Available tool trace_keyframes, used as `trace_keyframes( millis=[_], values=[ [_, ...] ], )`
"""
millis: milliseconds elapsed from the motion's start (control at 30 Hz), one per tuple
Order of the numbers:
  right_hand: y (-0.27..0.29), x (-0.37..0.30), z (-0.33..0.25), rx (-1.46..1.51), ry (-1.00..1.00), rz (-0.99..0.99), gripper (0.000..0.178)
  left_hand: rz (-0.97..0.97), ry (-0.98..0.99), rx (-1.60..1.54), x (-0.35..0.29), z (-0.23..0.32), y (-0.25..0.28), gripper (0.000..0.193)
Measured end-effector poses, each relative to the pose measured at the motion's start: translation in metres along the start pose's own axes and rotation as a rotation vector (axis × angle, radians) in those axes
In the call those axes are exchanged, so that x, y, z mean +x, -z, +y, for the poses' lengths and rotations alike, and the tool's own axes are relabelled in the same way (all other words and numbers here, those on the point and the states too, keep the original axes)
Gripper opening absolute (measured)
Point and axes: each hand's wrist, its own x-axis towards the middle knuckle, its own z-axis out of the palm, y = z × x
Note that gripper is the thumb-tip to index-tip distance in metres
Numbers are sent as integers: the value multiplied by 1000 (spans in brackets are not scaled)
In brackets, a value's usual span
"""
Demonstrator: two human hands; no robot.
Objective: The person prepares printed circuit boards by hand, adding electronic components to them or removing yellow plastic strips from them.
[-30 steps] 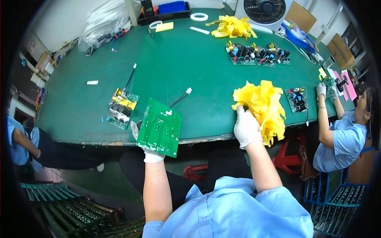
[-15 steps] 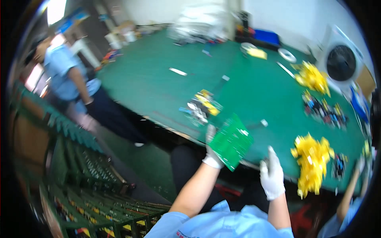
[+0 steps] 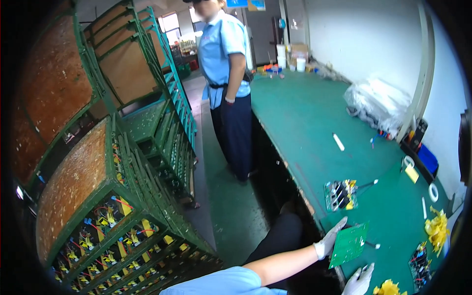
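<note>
My left hand (image 3: 328,241), in a white glove, grips a green circuit board (image 3: 349,244) by its left edge. The board is tilted up over the table's near edge with its flat green face toward me; its other side is hidden. A short dark cable with a white end (image 3: 376,246) shows just to its right. My right hand (image 3: 359,281), gloved too, is below the board and apart from it, fingers spread and holding nothing. Beyond the board, another circuit board (image 3: 340,195) with black and yellow components lies on the green table (image 3: 300,128).
Yellow pieces (image 3: 436,230) and more populated boards (image 3: 420,265) lie at the right. A white plastic bundle (image 3: 378,105) rests against the wall. A person (image 3: 228,69) stands beyond the table's left edge. Green racks (image 3: 142,206) with wired parts fill the left.
The view has swung left, bringing the racks and the standing person toward the middle. The green board stays in my left hand, while my right hand remains free.
</note>
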Motion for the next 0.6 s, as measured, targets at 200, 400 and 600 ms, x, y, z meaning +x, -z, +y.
trace_keyframes(
  millis=[200, 400, 600],
  values=[
    [-11, 4, 7, -76, 30, 40, 47, 51, -33, 26, 2, 1, -5, 73],
    [-7, -5, 1, -111, 80, 100, 43, 34, -20, 47, 1, -3, 3, 74],
    [11, 9, -12, 68, -46, 36, 41, -38, 4, 159, -4, 1, -1, 75]
  ],
)
